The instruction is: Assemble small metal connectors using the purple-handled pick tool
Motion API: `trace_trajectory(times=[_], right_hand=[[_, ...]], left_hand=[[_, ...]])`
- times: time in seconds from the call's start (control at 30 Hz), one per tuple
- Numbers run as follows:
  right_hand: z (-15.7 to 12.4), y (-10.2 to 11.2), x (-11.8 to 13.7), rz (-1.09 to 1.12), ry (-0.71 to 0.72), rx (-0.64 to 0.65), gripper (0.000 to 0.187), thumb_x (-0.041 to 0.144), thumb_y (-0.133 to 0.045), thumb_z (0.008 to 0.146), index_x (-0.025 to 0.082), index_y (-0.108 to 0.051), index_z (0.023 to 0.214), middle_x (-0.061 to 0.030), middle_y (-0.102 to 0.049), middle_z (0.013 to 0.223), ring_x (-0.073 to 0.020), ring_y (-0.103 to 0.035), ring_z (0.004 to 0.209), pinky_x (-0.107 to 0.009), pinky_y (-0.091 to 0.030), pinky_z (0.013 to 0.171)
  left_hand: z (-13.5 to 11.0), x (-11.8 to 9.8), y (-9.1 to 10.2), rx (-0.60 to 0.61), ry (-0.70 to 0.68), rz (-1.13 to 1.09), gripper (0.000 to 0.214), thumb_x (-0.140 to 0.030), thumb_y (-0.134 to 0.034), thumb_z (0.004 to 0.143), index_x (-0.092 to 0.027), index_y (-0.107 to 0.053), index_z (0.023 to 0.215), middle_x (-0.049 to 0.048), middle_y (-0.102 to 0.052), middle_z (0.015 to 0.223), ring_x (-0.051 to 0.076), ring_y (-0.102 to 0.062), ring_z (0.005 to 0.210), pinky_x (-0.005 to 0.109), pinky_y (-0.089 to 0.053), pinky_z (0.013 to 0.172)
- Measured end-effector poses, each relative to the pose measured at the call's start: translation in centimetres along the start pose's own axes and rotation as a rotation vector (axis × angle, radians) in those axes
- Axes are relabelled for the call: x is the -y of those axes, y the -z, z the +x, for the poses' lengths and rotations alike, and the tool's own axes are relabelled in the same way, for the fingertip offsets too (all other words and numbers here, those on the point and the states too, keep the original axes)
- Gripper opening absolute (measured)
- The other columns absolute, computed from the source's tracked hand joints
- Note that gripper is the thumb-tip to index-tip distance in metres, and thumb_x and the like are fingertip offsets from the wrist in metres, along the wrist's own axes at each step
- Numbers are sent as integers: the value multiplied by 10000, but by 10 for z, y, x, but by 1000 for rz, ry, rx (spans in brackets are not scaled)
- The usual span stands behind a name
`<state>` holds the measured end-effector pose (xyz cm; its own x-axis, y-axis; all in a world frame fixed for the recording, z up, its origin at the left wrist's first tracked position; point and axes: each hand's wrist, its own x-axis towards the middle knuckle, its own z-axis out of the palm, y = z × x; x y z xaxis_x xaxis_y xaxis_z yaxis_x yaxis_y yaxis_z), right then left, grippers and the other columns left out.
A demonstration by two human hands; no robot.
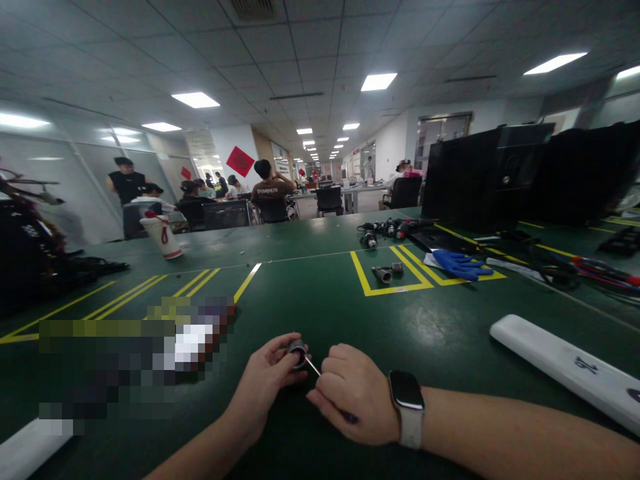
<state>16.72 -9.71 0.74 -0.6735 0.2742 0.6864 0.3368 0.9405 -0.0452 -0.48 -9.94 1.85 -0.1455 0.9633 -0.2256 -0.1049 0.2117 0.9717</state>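
My left hand (270, 370) is closed around a short grey metal cylinder (299, 351), its hollow end turned toward my right hand. My right hand (353, 393) makes a fist around what looks like a thin screwdriver (313, 365); most of its handle is hidden in the palm. The bright shaft points up and left, its tip at the mouth of the cylinder. Whether the tip touches the inside I cannot tell. Both hands are just above the green table (425, 333). Farther off, similar dark metal cylinders (384, 274) lie inside a yellow taped square.
A long white bar (565, 367) lies on the right, and another white piece (35, 447) at lower left. Blue gloves (457, 264), black cabled parts (370, 239) and black cases (480, 180) are farther back. A paper cup (163, 235) stands back left. People sit beyond.
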Motion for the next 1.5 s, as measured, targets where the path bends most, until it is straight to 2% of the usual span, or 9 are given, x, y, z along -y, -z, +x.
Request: trace_trajectory(times=[0.5,0.6,0.73,0.83,0.9,1.0,1.13,1.33,1.5], right_hand=[[0,2,3,-66,49,2,259,235,-409,870,153,-496,640,-20,-491,610,-141,-367,581,-299,-245,546],[-1,1,4,-48,16,2,244,235,-407,868,158,-494,653,-26,-505,623,-142,-384,589,-297,-255,550],[3,9,4,153,-115,-83,272,232,-406,858,171,-460,598,-7,-475,578,-131,-384,563,-283,-286,549],[11,20,-2,478,-413,-122,385,260,-388,880,176,-425,506,32,-398,486,-101,-383,487,-249,-300,517],[16,25,-9,772,-599,-20,437,301,-392,885,172,-445,471,50,-371,430,-83,-368,423,-226,-297,468],[20,26,-18,1033,-721,113,459,345,-467,847,168,-459,423,64,-350,369,-69,-315,365,-218,-263,413],[19,22,-22,1107,-736,177,459,354,-530,806,167,-449,395,67,-360,353,-64,-295,359,-224,-253,417],[19,22,-21,1126,-680,154,454,346,-511,830,164,-456,417,71,-362,373,-65,-298,378,-228,-266,444],[17,22,-21,1110,-668,223,412,276,-488,838,165,-453,442,74,-358,397,-68,-313,394,-225,-287,461]], left_hand=[[-4,-3,-1,34,-18,46,412,-243,-698,642,-117,-590,1018,101,-712,855,222,-672,782,314,-541,683],[-6,-4,-2,23,-4,64,404,-229,-698,640,-118,-598,1015,99,-711,863,221,-672,781,305,-540,670],[-7,-8,-3,30,9,67,381,-201,-699,645,-124,-607,1007,99,-710,860,231,-671,803,308,-543,667],[-7,-9,-3,7,22,46,360,-145,-693,654,-138,-604,1002,97,-701,893,226,-668,829,300,-549,674],[-6,-9,-3,-3,41,36,350,-108,-672,675,-141,-593,1015,98,-691,920,212,-668,832,297,-553,693],[-5,-8,-2,17,60,15,355,-75,-644,701,-134,-577,1044,103,-683,933,202,-667,839,295,-558,714],[-5,-8,-3,31,74,10,350,-39,-621,712,-126,-570,1048,100,-678,934,194,-668,835,280,-564,708],[-6,-10,-4,30,85,1,351,-25,-617,704,-136,-580,1035,93,-683,932,198,-674,827,280,-570,698],[-5,-10,-3,38,92,-3,364,-36,-619,705,-133,-574,1053,108,-683,954,208,-669,849,296,-567,716]])
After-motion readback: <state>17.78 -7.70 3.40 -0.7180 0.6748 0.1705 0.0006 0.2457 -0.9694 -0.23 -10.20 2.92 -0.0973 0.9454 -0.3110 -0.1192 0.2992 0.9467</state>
